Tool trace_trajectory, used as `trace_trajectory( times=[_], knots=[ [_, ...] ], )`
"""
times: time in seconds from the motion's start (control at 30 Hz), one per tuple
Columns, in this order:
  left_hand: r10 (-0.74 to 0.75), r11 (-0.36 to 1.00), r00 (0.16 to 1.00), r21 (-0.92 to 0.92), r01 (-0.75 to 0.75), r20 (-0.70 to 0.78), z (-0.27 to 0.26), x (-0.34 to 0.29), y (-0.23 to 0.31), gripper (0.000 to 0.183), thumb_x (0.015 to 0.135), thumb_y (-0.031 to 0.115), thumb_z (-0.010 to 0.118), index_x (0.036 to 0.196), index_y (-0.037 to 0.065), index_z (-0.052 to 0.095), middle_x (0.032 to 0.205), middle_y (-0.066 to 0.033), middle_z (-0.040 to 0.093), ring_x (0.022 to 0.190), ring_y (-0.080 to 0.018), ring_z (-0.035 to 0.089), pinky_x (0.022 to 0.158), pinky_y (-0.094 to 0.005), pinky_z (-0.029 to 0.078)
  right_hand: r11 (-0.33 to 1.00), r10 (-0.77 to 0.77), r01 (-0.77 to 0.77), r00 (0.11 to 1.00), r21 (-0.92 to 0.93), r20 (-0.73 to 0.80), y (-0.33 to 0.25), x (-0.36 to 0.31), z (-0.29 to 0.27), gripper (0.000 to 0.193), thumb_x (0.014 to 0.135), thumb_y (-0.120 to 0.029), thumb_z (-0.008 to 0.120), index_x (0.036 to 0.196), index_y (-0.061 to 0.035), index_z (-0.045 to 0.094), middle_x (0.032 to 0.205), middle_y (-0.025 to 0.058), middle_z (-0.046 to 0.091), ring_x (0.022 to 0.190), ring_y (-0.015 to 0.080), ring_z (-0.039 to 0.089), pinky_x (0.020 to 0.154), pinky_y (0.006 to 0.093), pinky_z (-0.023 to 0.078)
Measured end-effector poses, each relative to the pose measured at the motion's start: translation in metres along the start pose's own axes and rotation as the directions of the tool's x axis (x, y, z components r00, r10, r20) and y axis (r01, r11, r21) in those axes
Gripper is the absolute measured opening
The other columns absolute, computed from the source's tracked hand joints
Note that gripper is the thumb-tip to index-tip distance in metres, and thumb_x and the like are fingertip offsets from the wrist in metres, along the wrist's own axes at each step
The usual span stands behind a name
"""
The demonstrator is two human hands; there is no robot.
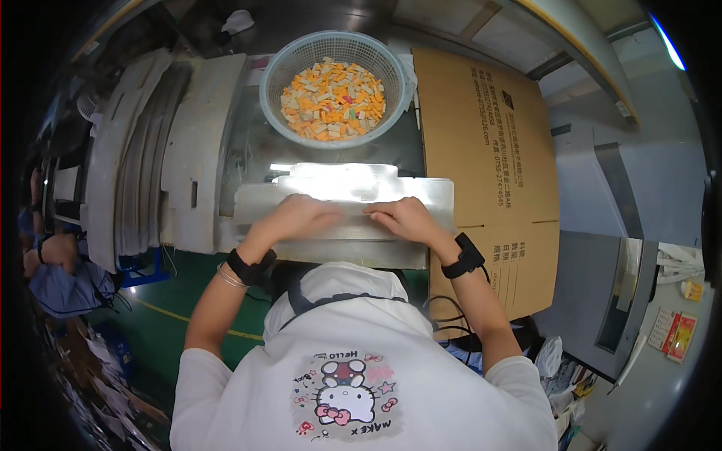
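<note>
A shiny silver metal panel (421, 194) with a stepped far edge lies across the workbench in front of me, catching bright glare. My left hand (301, 216) is over its near left part, its fingers smeared by motion. To the right of it, my right hand (406, 218) rests at the panel's near side with thumb and fingers drawn together. Whatever may be between those fingertips is too small to make out. Beyond the panel stands a round pale blue plastic basket (269, 89), holding many small orange and beige blocks (331, 101) and a few pink and green ones.
A large brown cardboard box (481, 165) borders the bench on the right. Several worn pale boards (197, 150) stand or lie along the left. A grey cabinet (579, 293) is farther right. At the far left, part of another person (64, 263) shows.
</note>
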State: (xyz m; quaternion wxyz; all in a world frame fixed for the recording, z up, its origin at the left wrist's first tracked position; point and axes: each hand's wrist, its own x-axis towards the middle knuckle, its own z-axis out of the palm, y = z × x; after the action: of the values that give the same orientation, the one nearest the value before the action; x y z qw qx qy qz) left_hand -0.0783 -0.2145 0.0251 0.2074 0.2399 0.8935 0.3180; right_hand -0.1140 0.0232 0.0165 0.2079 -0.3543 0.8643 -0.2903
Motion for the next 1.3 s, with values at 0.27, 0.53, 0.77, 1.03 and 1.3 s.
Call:
trace_trajectory(
  times=[0.27,0.53,0.77,1.03,1.3],
  knots=[
    [0.046,0.997,0.998,-0.057,-0.044,0.033,-0.016,0.002,0.003,0.024,0.074,0.022,0.054,0.092,0.008,0.06,0.091,-0.0111,0.059,0.077,-0.0271,0.057,0.067,-0.0346,0.045,0.998,-0.061,0.061,0.998,0.014,0.009,-0.005,0.007,-0.009,0.02,0.077,-0.026,0.05,0.087,-0.0144,0.062,0.068,0.0094,0.06,0.06,0.0258,0.058,0.059,0.0352,0.046],
    [0.342,0.94,0.728,0.221,-0.261,-0.594,0.028,-0.036,0.037,0.016,0.07,0.014,0.059,0.082,0.004,0.059,0.074,-0.0104,0.058,0.065,-0.0257,0.057,0.055,-0.0319,0.045,0.965,-0.239,0.219,0.961,-0.147,-0.137,-0.015,-0.001,-0.006,0.014,0.075,-0.018,0.052,0.084,-0.0096,0.059,0.072,0.0085,0.06,0.06,0.026,0.058,0.057,0.0337,0.047],
    [-0.037,0.992,0.822,0.078,0.098,-0.569,0.081,-0.019,-0.002,0.015,0.071,0.011,0.058,0.085,0.005,0.058,0.066,-0.0111,0.056,0.057,-0.0272,0.055,0.051,-0.0327,0.045,0.966,-0.23,0.219,0.971,-0.135,-0.068,-0.01,0.002,-0.005,0.014,0.075,-0.015,0.052,0.086,-0.0093,0.058,0.076,0.0086,0.06,0.059,0.0258,0.058,0.056,0.0334,0.047],
    [0.065,0.928,0.703,0.302,0.218,-0.708,0.089,0.011,0.003,0.02,0.065,0.02,0.063,0.083,0.011,0.062,0.066,-0.0085,0.059,0.059,-0.0244,0.058,0.054,-0.0311,0.048,0.978,-0.182,0.178,0.983,-0.107,-0.034,-0.004,0.001,-0.003,0.014,0.077,-0.02,0.051,0.084,-0.0104,0.058,0.066,0.0101,0.059,0.054,0.027,0.057,0.052,0.0352,0.047],
    [0.319,0.815,0.75,0.571,0.095,-0.579,0.096,0.011,-0.014,0.022,0.062,0.013,0.059,0.083,0.008,0.061,0.075,-0.0074,0.06,0.064,-0.022,0.059,0.06,-0.0277,0.048,0.98,-0.182,0.178,0.982,-0.086,-0.043,-0.005,0.001,-0.002,0.015,0.078,-0.022,0.05,0.085,-0.0114,0.058,0.067,0.0089,0.059,0.054,0.0257,0.057,0.053,0.0344,0.047]
  ],
)
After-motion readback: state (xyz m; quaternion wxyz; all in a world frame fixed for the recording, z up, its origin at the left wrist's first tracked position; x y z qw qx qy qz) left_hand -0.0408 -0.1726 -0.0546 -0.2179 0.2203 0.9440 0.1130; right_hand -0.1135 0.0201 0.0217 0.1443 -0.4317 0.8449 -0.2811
